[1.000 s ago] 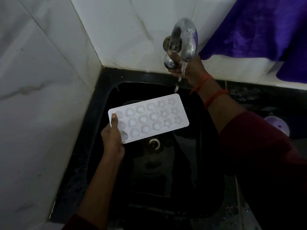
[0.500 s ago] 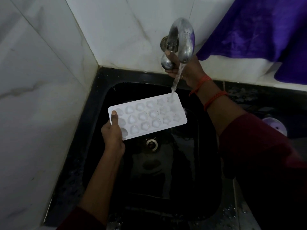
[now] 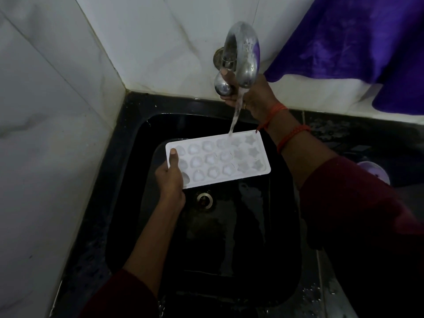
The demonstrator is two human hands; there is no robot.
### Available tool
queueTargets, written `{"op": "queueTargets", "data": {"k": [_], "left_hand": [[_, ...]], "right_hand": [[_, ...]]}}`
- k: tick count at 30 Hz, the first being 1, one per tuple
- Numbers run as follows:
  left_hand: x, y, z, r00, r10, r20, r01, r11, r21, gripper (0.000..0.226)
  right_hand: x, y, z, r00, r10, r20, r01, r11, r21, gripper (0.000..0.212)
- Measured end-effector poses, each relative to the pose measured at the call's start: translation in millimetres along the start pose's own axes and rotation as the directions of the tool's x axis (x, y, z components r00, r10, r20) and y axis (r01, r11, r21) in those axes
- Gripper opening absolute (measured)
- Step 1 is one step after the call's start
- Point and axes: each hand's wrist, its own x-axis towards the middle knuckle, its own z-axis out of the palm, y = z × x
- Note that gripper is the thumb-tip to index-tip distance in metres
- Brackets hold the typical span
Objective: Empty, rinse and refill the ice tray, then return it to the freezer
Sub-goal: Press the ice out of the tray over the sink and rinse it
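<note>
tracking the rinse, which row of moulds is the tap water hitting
The far row of the ice tray, nearest the tap; the water lands towards its star-shaped end.

Just one camera is at work here, worn on the person's head. It looks forward and steeply down into the black sink (image 3: 132, 134) from close above, so close that the forearms reach into the picture from its bottom edge and right side. The left hand (image 3: 171, 180) sits near the middle of the view with the ice tray (image 3: 220, 157) just right of it, the right hand (image 3: 254, 95) lies farther off and to its right at the tap (image 3: 243, 49), and the wide lens takes in the marble wall (image 3: 46, 111) left of the left hand and purple cloth (image 3: 355, 37) above the right hand.
</note>
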Motion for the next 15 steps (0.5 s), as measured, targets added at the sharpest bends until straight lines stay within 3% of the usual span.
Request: {"op": "queueTargets", "data": {"k": [15], "left_hand": [[-1.9, -17.9, 42.1, 0.997, 0.015, 0.074, -0.019, 0.999, 0.046, 0.036]], "right_hand": [[-18.4, -6.7, 5.1, 0.999, 0.046, -0.023, -0.044, 0.995, 0.093, 0.023]]}}
